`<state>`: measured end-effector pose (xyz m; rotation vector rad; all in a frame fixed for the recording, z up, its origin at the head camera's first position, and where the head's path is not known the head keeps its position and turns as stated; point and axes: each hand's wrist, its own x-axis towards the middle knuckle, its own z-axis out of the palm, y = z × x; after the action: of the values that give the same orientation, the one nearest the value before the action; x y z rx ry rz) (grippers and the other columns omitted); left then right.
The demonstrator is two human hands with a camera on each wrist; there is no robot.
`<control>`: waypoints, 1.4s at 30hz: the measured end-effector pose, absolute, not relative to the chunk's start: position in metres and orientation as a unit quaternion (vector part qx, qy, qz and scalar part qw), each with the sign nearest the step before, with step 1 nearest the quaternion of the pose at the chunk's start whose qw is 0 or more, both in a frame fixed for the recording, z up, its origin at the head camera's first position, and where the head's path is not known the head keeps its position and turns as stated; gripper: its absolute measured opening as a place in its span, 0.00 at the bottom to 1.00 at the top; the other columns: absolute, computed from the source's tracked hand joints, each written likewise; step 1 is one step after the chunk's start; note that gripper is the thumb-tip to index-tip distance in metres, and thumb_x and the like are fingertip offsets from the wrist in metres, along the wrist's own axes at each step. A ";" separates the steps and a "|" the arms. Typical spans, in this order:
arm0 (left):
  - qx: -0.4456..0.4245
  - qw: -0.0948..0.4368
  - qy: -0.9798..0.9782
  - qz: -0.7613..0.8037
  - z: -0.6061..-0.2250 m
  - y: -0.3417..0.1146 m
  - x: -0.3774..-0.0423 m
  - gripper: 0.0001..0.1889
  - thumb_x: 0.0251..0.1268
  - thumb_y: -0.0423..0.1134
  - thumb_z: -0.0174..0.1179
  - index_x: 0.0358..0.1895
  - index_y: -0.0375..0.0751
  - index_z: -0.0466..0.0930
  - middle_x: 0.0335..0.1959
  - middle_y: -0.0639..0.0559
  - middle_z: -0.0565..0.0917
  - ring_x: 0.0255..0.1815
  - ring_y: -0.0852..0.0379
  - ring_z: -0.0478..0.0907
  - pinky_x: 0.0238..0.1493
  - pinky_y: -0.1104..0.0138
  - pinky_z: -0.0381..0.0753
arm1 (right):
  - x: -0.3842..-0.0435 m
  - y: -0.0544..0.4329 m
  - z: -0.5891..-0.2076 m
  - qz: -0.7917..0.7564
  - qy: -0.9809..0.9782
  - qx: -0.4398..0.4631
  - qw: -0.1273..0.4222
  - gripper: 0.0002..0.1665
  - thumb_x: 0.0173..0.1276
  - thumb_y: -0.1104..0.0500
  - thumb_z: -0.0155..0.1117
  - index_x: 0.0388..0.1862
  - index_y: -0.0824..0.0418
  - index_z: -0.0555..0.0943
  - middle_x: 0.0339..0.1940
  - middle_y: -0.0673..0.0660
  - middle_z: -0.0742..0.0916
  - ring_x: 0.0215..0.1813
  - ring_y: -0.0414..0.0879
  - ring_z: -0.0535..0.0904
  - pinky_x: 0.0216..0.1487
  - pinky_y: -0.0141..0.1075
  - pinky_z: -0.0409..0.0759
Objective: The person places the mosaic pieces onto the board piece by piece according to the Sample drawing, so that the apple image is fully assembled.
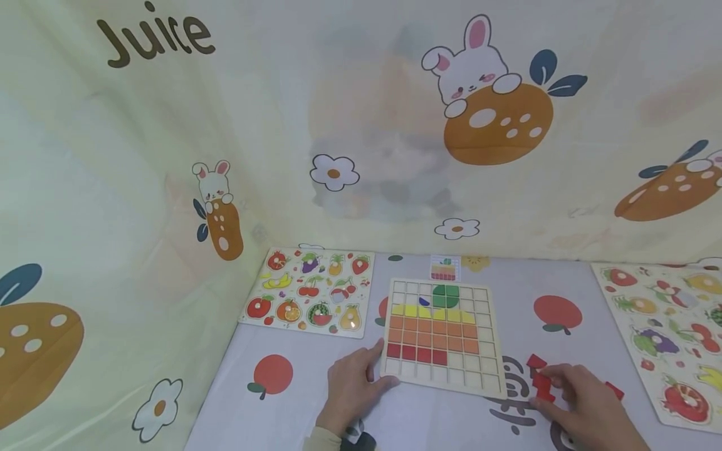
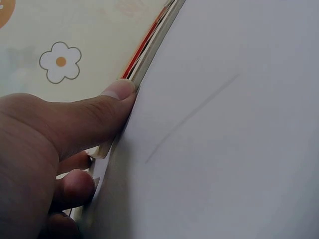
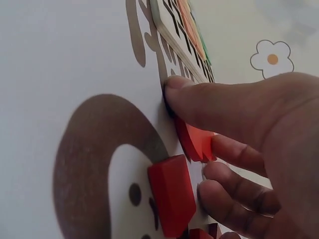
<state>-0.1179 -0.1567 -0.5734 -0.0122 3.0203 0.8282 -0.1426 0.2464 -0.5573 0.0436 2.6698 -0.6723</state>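
Observation:
A pale wooden grid board (image 1: 469,379) lies on the tablecloth with coloured tiles in it: green at the top, then yellow, orange and a part row of red tiles (image 1: 417,354). A small blue piece (image 1: 424,302) sits beside the green. My left hand (image 1: 355,383) grips the board's near left corner, the thumb (image 2: 94,117) along its near edge. Right of the board, my right hand (image 1: 589,404) has thumb and fingers around loose red blocks (image 1: 543,384) on the cloth. Another red block (image 3: 172,196) lies close by its fingers in the right wrist view.
Behind the board lies a small picture card (image 1: 445,268). A fruit puzzle board (image 1: 365,313) is at the back left, and a second fruit puzzle board (image 1: 648,376) at the right. A printed curtain (image 1: 383,207) rises behind the table (image 1: 225,407).

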 end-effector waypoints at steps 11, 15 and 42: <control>0.001 -0.002 0.964 0.265 -0.573 -0.157 -0.117 0.41 0.55 0.63 0.78 0.75 0.60 0.78 0.20 0.66 0.67 0.21 0.69 0.58 0.30 0.71 0.59 | -0.144 0.246 -0.555 -0.268 0.945 0.034 0.185 0.56 0.48 0.31 0.85 0.63 0.67 0.76 0.44 0.58 0.85 0.41 0.49 0.77 0.40 0.39 0.81; 0.001 -0.001 0.965 0.262 -0.573 -0.157 -0.118 0.41 0.55 0.63 0.78 0.75 0.60 0.77 0.19 0.67 0.67 0.21 0.69 0.58 0.30 0.71 0.59 | -0.144 0.247 -0.554 -0.273 0.946 0.019 0.177 0.50 0.57 0.35 0.82 0.63 0.67 0.74 0.40 0.55 0.87 0.38 0.46 0.78 0.34 0.35 0.77; -0.005 0.003 0.966 0.257 -0.573 -0.156 -0.117 0.41 0.55 0.63 0.78 0.75 0.61 0.77 0.20 0.66 0.67 0.21 0.68 0.59 0.31 0.70 0.60 | -0.160 0.251 -0.552 -0.256 0.962 0.016 0.097 0.58 0.56 0.28 0.80 0.69 0.68 0.75 0.50 0.70 0.86 0.45 0.58 0.80 0.44 0.53 0.85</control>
<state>-0.1167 -0.1560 -0.5726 -0.0157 3.0303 0.8060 -0.1598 0.2507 -0.5520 0.0463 2.8477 -0.7570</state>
